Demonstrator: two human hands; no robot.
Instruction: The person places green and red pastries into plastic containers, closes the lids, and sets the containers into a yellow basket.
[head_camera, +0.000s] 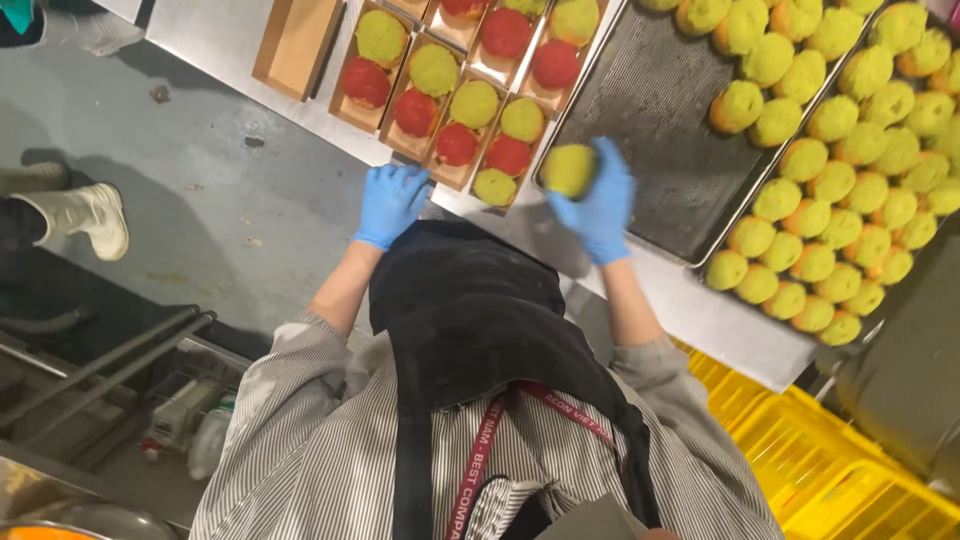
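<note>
I look straight down over my striped shirt and black apron at a steel table (215, 40). My right hand (600, 205), in a blue glove, grips a yellow-green round bun (568, 168) at the near edge of a dark baking tray (650, 110). My left hand (392, 200), also in a blue glove, rests with fingers spread on the table edge, just in front of a narrow cardboard box (450, 175). Several such boxes hold red and green buns; the nearest one (508, 158) has a green bun (495, 187) at its front.
A second tray (718, 232) to the right is packed with several yellow-green buns. An empty cardboard box (296, 45) lies at the left of the table. Yellow crates (830, 470) stand at lower right. Another person's white shoe (90, 215) is on the grey floor at left.
</note>
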